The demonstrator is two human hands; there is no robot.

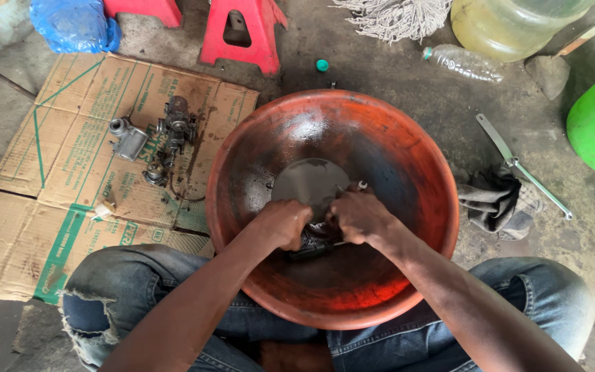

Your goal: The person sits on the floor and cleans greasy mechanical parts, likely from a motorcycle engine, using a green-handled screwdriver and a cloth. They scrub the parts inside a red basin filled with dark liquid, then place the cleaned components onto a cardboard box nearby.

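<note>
Both fists, left hand (285, 224) and right hand (361, 217), clench a dark metal part (313, 244) between them inside the orange basin (408, 145).

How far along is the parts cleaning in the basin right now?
Done, by the look of it: several metal parts lie set out on the flattened cardboard. In hand: the left hand and right hand both hold a small dark part low in the orange basin, beside a pool of dark liquid. Left: that part is not yet out on the cardboard.
</note>
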